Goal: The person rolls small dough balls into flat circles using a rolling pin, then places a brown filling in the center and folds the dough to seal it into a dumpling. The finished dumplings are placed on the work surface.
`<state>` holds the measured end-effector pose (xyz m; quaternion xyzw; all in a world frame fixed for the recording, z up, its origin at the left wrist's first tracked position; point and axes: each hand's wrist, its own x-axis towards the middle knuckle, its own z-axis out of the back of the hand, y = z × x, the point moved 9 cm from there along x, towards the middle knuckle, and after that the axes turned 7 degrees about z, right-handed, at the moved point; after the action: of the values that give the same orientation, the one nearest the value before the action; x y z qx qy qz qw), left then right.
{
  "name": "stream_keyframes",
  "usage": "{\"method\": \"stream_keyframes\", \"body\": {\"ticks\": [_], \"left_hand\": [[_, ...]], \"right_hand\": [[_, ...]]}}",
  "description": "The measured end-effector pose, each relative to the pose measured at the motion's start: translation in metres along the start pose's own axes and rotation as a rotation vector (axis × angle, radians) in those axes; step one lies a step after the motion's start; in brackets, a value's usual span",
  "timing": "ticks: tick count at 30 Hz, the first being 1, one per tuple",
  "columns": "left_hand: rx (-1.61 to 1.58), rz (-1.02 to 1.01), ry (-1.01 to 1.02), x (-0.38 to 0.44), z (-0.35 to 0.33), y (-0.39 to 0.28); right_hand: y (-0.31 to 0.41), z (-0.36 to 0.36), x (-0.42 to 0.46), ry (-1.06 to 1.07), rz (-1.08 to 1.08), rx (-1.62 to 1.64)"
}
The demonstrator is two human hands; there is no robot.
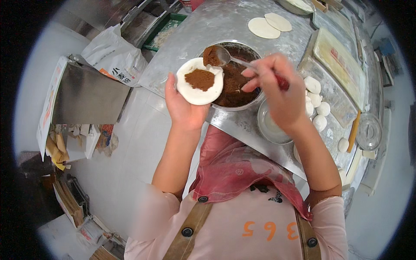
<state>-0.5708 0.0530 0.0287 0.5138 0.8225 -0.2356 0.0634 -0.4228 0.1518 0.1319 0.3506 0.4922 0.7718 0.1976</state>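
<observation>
On the palm and fingers of my left hand (188, 110) rests a round of white dough (199, 97), cupped a little at its rim. Brown powdery filling (200, 80) lies in its middle. My right hand (279, 91), slightly blurred, grips a metal spoon (240, 61) whose handle has a red end. More filling is heaped at the spoon's bowl, over the far edge of the dough. Beneath both hands stands a round metal basin (242, 108) of the same brown filling, its near left side partly hidden by the dough.
Two flat dough rounds (265, 28) lie farther back on the metal table (224, 19). Several dough balls (320, 109) sit to the right, near a glass bowl (271, 125), a lidded box (339, 65) and a wooden stick (353, 131). A flour sack (113, 52) stands left.
</observation>
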Motion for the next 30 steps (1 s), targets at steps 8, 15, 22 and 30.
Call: {"method": "stream_keyframes", "body": {"ticks": [8, 15, 22, 30], "left_hand": [[0.006, 0.005, -0.015, 0.005, -0.009, 0.016], [0.031, -0.007, 0.007, 0.004, -0.007, 0.015], [0.031, 0.027, 0.056, 0.009, 0.000, 0.019], [0.012, 0.009, 0.021, 0.004, 0.008, 0.017]], "right_hand": [[0.034, -0.057, -0.064, 0.415, 0.792, -0.887], [0.053, -0.029, -0.042, 0.230, 0.717, -0.674], [-0.012, -0.009, -0.032, -0.061, -0.139, 0.404], [-0.034, -0.023, -0.043, -0.037, -0.306, 0.445]]}}
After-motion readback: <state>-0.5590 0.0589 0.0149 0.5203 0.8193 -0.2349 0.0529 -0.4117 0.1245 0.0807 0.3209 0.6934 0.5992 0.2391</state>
